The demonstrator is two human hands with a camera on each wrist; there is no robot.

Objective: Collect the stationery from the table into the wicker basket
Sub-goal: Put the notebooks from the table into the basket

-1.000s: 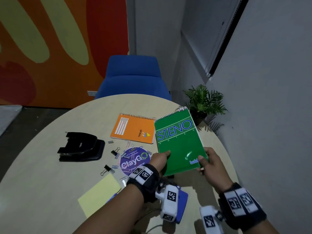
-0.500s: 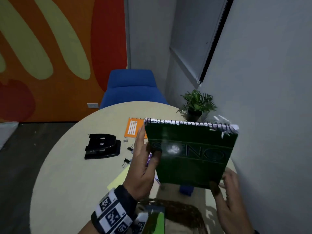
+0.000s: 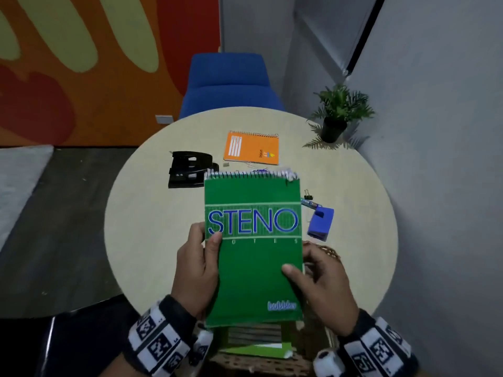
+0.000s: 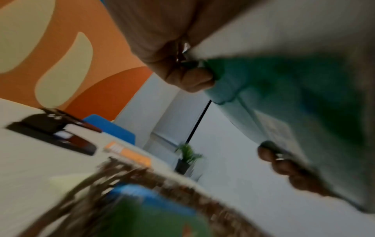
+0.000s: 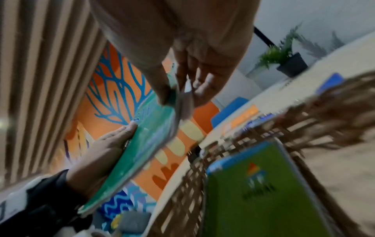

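Note:
Both hands hold the green STENO spiral notebook (image 3: 253,248) flat, cover up, above the wicker basket (image 3: 261,361) at the table's near edge. My left hand (image 3: 197,270) grips its left edge with the thumb on the cover. On the right edge my right hand (image 3: 322,281) pinches it, thumb on top. The wrist views show the same notebook (image 5: 142,144) over the basket (image 5: 243,139), which holds a green book (image 5: 253,192). On the table lie an orange spiral notebook (image 3: 251,148), a black hole punch (image 3: 190,172), a blue eraser (image 3: 321,223), a marker (image 3: 310,204) and a binder clip (image 3: 307,194).
The round beige table (image 3: 152,213) stands by a grey wall on the right. A potted plant (image 3: 336,115) sits at its far right edge. A blue chair (image 3: 228,83) is behind the table. The notebook hides small items on the table.
The notebook was lifted from the table, tilted up on edge, and now lies flat over the basket near me. Both hands kept hold of it and came back toward my body.

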